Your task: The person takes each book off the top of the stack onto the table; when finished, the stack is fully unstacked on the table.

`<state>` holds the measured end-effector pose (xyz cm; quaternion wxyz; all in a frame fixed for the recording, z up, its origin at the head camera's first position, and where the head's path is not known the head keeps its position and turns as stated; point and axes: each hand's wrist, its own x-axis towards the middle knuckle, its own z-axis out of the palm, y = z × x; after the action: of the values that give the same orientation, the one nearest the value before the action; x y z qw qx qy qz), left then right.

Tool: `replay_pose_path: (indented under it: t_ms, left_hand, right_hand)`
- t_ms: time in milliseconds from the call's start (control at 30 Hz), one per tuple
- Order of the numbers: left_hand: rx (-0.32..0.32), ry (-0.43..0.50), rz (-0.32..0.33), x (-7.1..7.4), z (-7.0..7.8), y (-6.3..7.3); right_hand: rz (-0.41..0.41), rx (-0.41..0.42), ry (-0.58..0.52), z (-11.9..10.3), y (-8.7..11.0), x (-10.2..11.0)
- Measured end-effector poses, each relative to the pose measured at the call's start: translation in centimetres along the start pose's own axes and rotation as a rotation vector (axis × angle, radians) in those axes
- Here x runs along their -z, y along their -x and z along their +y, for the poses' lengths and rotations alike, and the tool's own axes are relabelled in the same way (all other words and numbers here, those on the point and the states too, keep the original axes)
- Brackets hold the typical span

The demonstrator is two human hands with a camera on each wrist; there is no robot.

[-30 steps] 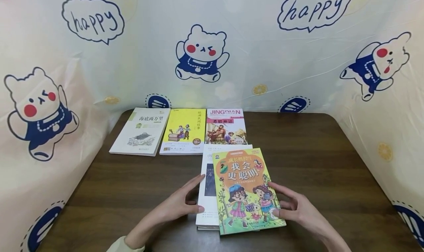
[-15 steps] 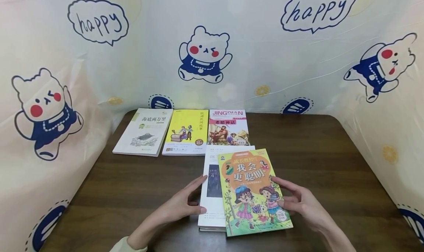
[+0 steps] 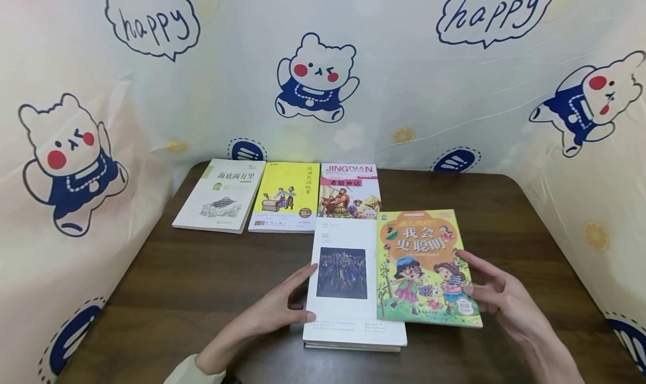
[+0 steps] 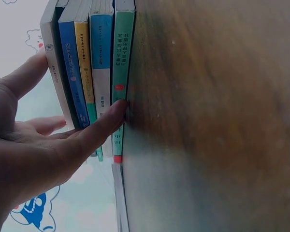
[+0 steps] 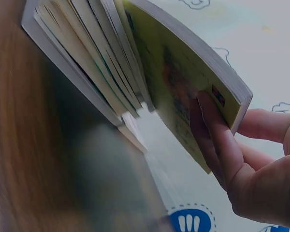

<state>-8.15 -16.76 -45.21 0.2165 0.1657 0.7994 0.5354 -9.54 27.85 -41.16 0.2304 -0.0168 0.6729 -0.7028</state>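
My right hand pinches the right edge of a yellow-green children's book, whose cover shows two cartoon girls. In the right wrist view this book is raised off the stack at its right side, fingers beneath it. Under its left part lies a white book with a dark picture, topping a stack of several books. My left hand touches the stack's left side with fingers extended. From the left wrist, its fingers rest on the spines, including a blue book and a green book.
Behind the stack, a white book, a yellow book and a pink-and-white book lie in a row along the back of the brown wooden table. A cartoon-printed cloth hangs around the table.
The yellow-green book has moved right and a little away from me in my right hand, uncovering most of the white book. My left hand has stayed at the stack's side.
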Motion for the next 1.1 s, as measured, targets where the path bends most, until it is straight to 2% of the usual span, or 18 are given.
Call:
replay_pose_path:
  t_ms: [200, 433, 567, 733, 867, 1000, 1100]
  left_hand:
    - [-0.001, -0.039, -0.010, 0.2, 0.1, 0.1]
    - [-0.003, -0.074, -0.006, 0.4, 0.0, 0.0]
    - [-0.007, -0.092, -0.001, 0.3, -0.2, 0.0]
    - [-0.019, -0.079, -0.001, 0.2, -0.3, 0.0]
    - [-0.013, -0.068, -0.001, 0.2, -0.3, 0.0]
    - [-0.002, -0.067, 0.001, 0.3, -0.2, 0.1]
    - [0.000, -0.067, -0.004, 0.3, -0.1, 0.2]
  right_hand:
    - [0.028, 0.063, -0.113, -0.7, -0.3, 2.1]
    - [-0.055, 0.162, -0.300, -1.3, -1.4, 4.1]
    - [-0.030, 0.113, -0.355, -2.1, -2.5, 4.9]
    - [0.055, 0.030, -0.348, -3.3, -4.2, 5.7]
    - [0.078, -0.009, -0.334, -4.4, -6.0, 6.7]
    - [0.105, -0.071, -0.265, -5.1, -7.9, 7.7]
    - [0.138, -0.116, -0.165, -5.3, -9.3, 8.1]
